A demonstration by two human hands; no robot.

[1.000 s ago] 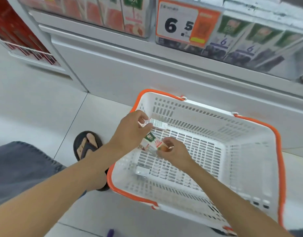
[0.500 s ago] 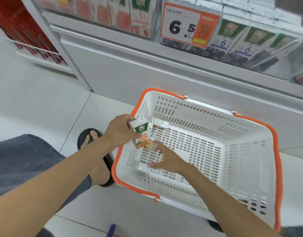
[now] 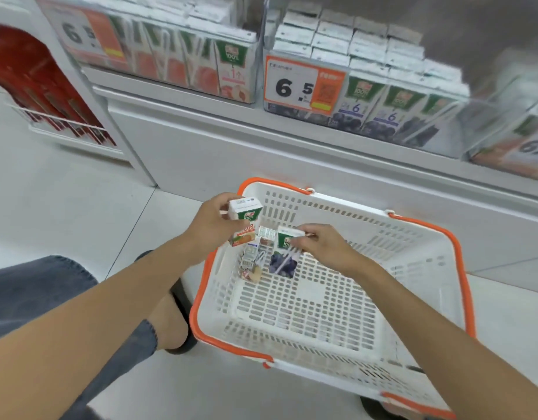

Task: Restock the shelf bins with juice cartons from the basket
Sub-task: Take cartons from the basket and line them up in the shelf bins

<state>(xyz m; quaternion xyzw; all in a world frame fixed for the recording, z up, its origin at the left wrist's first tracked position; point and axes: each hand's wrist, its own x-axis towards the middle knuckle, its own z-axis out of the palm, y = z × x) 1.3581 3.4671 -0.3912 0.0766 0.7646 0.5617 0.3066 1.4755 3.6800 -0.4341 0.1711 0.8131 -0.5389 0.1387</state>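
Basket [image 3: 346, 213]: white moulded plastic, perforated, semi-matt; rim orange plastic, smooth. Orange-print carton [image 3: 245, 213], dark-print carton [image 3: 283, 262]: coated paperboard, glossy print. Shelf bins [image 3: 461, 128]: clear plastic, shiny. Price tag [image 3: 304, 86]: glossy card. Shelf base [image 3: 216, 147]: white, smooth, matt. Floor [image 3: 64, 207]: pale tile, smooth, faint sheen. Trouser leg [image 3: 34, 289]: grey denim, frayed hem. Sandal [image 3: 183, 298]: black, matt

Head camera, wide-angle, facing forward-down, close above basket [image 3: 337, 207], shelf [image 3: 177, 97] beyond.
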